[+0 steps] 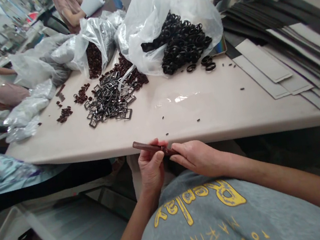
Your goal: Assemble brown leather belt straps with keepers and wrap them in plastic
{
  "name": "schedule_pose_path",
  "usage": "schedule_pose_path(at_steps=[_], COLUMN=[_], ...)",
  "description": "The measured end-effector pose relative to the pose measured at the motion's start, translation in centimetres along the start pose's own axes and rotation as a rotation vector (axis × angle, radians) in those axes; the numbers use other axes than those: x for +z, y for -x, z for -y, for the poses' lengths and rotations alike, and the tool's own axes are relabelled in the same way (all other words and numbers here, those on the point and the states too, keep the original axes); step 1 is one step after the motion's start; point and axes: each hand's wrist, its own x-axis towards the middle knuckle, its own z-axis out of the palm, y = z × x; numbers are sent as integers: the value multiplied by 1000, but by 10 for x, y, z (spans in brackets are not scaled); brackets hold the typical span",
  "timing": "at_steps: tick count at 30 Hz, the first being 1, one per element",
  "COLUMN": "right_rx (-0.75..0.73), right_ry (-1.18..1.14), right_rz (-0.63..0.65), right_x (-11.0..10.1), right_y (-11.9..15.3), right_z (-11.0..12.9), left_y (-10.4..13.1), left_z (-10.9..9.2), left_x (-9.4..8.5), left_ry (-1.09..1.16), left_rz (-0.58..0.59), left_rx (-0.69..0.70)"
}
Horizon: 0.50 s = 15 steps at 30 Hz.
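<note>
A dark brown strap (pixel 146 146), apparently leather and folded or rolled narrow, is held between both hands just in front of the table edge. My left hand (pixel 152 168) grips its middle with the thumb on top; the free end sticks out to the upper left. Closed round the other end is my right hand (pixel 195 157), the fingertips pinching it close to my left thumb. A small dark band seems to sit on the strap between the hands, but its detail is too small to make out.
On the table (pixel 149 132) lie a heap of metal buckles (pixel 107 100), brown loops (pixel 140 78) and a plastic bag (pixel 143 20) spilling black loops (pixel 184 44). Dark strips (pixel 288 41) are stacked at right. A grey tray (pixel 74 232) stands lower left; other people are nearby.
</note>
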Motion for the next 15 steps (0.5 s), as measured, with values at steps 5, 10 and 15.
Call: schedule_pose_path(at_steps=[5, 10, 15], right_rx=[-20, -76, -129], right_ry=[-115, -185, -323], right_rz=[-18, -54, -12], right_x=[8, 8, -6], right_y=[-1, -4, -6], right_z=[-1, -1, -4], left_y=[5, 9, 4], left_z=[10, 13, 7], left_x=[3, 5, 2], left_ry=[34, 44, 49], left_rz=[45, 27, 13], left_rx=[-52, -120, -64])
